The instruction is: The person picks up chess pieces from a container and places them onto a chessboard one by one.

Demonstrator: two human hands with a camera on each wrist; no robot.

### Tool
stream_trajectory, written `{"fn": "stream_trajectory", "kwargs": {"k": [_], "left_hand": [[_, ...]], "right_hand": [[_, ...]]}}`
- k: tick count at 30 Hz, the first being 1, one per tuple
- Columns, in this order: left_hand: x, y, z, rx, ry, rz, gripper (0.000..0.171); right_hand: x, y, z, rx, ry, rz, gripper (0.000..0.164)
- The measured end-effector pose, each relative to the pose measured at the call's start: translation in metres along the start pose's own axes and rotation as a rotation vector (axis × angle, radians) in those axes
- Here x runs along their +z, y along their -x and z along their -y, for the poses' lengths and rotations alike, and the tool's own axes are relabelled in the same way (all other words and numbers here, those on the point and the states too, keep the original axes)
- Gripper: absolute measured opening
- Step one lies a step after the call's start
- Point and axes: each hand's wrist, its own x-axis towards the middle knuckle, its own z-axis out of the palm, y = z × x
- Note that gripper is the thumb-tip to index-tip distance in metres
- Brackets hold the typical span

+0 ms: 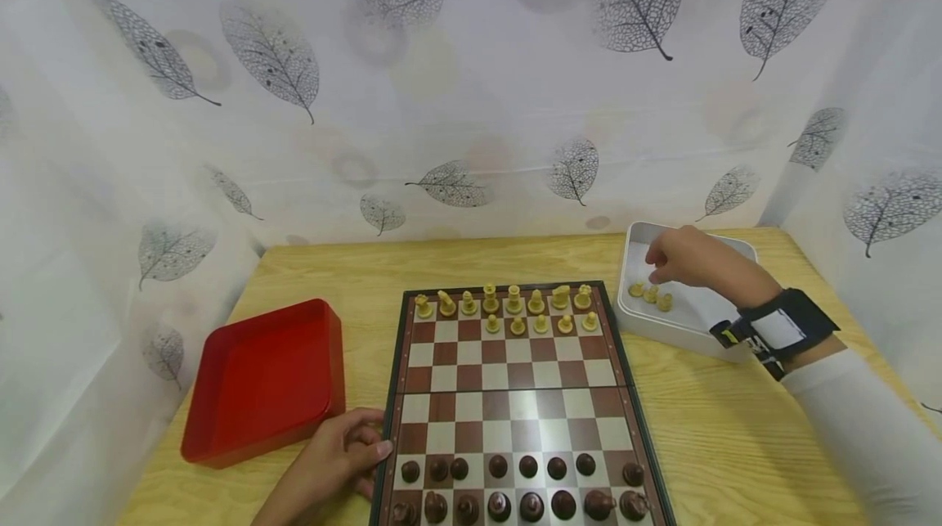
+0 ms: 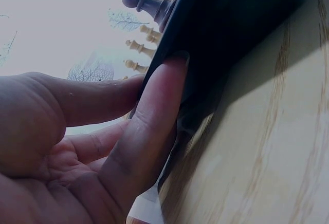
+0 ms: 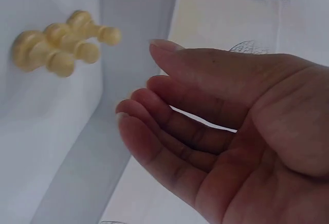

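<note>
A chessboard [image 1: 511, 377] lies in front of me, with cream pieces [image 1: 490, 298] along its far side and dark brown pieces [image 1: 500, 505] on the near rows. My left hand [image 1: 334, 456] grips the board's left edge; in the left wrist view the thumb is against the rim and a finger [image 2: 154, 111] reaches underneath. Over a white box [image 1: 673, 336] at the right hovers my right hand [image 1: 695, 260], fingers loosely bent, holding nothing. Three cream pawns [image 3: 33, 50] stand together inside that box, apart from the fingertips.
To the left of the board sits a red tray [image 1: 334, 354], close to my left forearm. Bare wooden tabletop [image 1: 353, 264] shows behind and beside the board. A curtain with a leaf print [image 1: 471, 117] hangs at the back and both sides.
</note>
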Motion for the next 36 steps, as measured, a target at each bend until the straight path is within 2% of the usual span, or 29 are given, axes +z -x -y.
{"fn": "stream_trajectory", "kwargs": {"k": [7,14,29,36], "left_hand": [[0.0,0.001,0.001,-0.009,-0.013,-0.015,0.067],[-0.001,0.002,0.0,-0.004,-0.012,-0.007,0.067],[0.0,0.003,-0.002,0.028,-0.006,0.001,0.068],[0.001,0.003,-0.001,0.042,-0.01,0.004,0.067]], "right_hand": [[0.012,0.004,-0.015,0.018,0.007,0.083,0.026],[0.02,0.003,-0.017,0.086,-0.036,0.148,0.017],[0.021,0.003,-0.013,0.082,-0.015,0.127,0.005],[0.018,0.009,-0.015,0.075,-0.001,0.14,0.004]]}}
